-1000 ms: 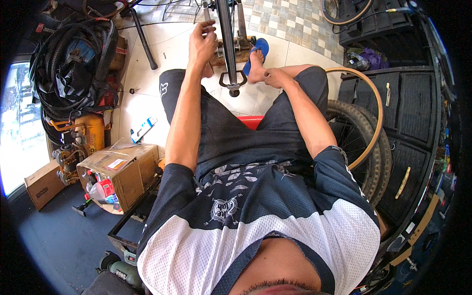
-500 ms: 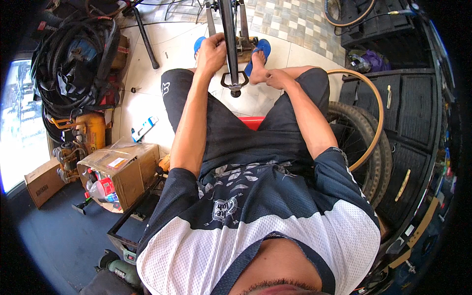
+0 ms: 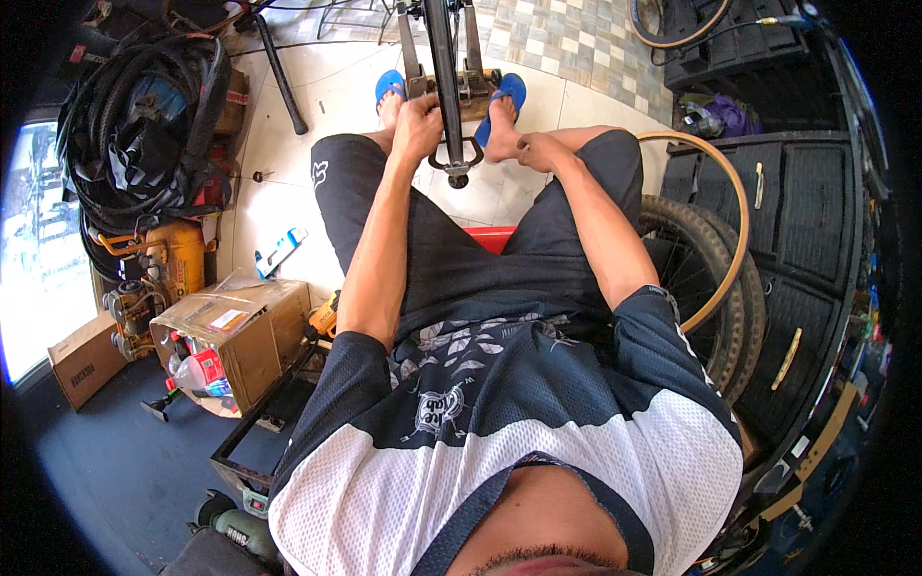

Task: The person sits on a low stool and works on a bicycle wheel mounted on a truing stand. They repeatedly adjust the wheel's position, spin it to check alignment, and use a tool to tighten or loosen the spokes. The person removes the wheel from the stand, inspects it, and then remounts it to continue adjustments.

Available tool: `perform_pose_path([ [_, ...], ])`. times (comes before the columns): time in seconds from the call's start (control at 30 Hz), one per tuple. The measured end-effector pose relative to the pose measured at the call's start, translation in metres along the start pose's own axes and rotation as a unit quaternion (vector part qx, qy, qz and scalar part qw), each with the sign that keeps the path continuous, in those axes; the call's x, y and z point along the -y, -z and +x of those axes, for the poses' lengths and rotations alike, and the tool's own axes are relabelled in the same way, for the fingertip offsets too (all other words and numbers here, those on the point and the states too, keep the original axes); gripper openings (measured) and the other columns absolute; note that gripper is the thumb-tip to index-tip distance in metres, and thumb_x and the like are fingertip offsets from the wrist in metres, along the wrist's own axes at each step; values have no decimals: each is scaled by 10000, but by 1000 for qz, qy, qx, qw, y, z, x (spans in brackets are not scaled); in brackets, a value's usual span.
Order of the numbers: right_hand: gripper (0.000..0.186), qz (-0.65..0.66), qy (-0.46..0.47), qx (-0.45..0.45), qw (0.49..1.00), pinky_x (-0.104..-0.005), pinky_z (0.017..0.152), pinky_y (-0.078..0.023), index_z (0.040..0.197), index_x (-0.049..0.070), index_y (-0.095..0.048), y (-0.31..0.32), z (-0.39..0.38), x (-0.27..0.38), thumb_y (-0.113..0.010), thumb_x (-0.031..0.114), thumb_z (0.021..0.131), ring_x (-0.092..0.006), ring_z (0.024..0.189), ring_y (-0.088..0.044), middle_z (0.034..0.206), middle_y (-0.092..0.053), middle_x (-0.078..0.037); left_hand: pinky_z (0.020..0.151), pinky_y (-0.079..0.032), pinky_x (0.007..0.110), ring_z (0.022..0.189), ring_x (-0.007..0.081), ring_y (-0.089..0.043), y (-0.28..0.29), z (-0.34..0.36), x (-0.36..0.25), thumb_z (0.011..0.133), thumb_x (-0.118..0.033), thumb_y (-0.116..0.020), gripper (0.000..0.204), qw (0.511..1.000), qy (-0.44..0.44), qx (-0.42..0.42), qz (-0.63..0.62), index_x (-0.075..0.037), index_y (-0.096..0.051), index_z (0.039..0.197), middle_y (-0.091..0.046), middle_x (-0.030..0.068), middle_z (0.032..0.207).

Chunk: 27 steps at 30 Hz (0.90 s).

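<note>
A narrow black wheel rim [image 3: 445, 86], seen nearly edge-on, stands between my legs in a metal stand [image 3: 406, 58] with two upright arms. At the rim's near end is a black loop-shaped bracket [image 3: 458, 180] with a round knob. My left hand [image 3: 417, 127] is closed at the left side of the rim, its fingertips partly hidden; what they pinch is too small to make out. Over my right lower leg, my right hand [image 3: 543, 152] is held with its fingers curled in, apart from the rim. Whether anything is inside it is hidden.
Blue flip-flops [image 3: 514, 88] are on my feet beside the stand's base. Tyres [image 3: 740, 298] and a tan-rimmed hoop [image 3: 738, 192] lean at right by black drawers [image 3: 807, 211]. At left are a cardboard box [image 3: 254, 336], a yellow compressor [image 3: 182, 259] and piled black tyres [image 3: 86, 125].
My left hand has moved nearer to me along the rim, uncovering more of my left foot. My right hand has stayed nearly in place.
</note>
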State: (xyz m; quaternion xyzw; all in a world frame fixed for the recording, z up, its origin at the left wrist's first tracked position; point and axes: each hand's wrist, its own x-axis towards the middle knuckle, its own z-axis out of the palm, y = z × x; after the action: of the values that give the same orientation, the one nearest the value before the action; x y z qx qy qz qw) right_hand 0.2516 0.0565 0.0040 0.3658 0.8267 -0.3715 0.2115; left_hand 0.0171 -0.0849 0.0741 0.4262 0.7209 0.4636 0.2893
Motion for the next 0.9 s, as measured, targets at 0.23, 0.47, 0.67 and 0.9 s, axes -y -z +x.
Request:
perform_pose_path([
  [0.23, 515, -34, 10, -16, 999, -401, 773, -552, 1303, 2, -632, 2, -2, 3, -682, 211, 835, -339, 907, -709, 1026, -725, -259, 471, -401, 260, 544, 106, -565, 2, 12, 10, 884, -57, -626, 198, 999, 24, 9, -25, -17, -778, 1005, -684, 46, 730],
  [0.47, 452, 45, 24, -40, 998, -383, 775, -553, 1232, -4, -677, -2, 5, 0, -681, 222, 840, -299, 918, -717, 1030, -730, -239, 393, -325, 244, 468, 74, -509, 1, 19, 22, 905, -73, -613, 200, 1000, 3, -3, -18, -20, -765, 1024, -673, 28, 705],
  [0.67, 370, 179, 112, -141, 967, -360, 791, -545, 1144, -22, -689, -2, 31, 11, -696, 193, 843, -247, 915, -702, 956, -716, -210, 639, -549, 317, 763, 184, -662, 12, 19, 30, 964, -84, -600, 154, 973, 81, -39, -211, 16, -654, 1067, -686, 115, 943],
  [0.9, 289, 390, 87, -139, 906, -320, 739, -536, 1184, -33, -655, -28, 87, 36, -674, 53, 909, -189, 880, -682, 943, -731, -129, 621, -523, 284, 728, 165, -635, 7, 35, 98, 999, -149, -621, 232, 958, 179, -13, -222, -5, -619, 1180, -663, 69, 883],
])
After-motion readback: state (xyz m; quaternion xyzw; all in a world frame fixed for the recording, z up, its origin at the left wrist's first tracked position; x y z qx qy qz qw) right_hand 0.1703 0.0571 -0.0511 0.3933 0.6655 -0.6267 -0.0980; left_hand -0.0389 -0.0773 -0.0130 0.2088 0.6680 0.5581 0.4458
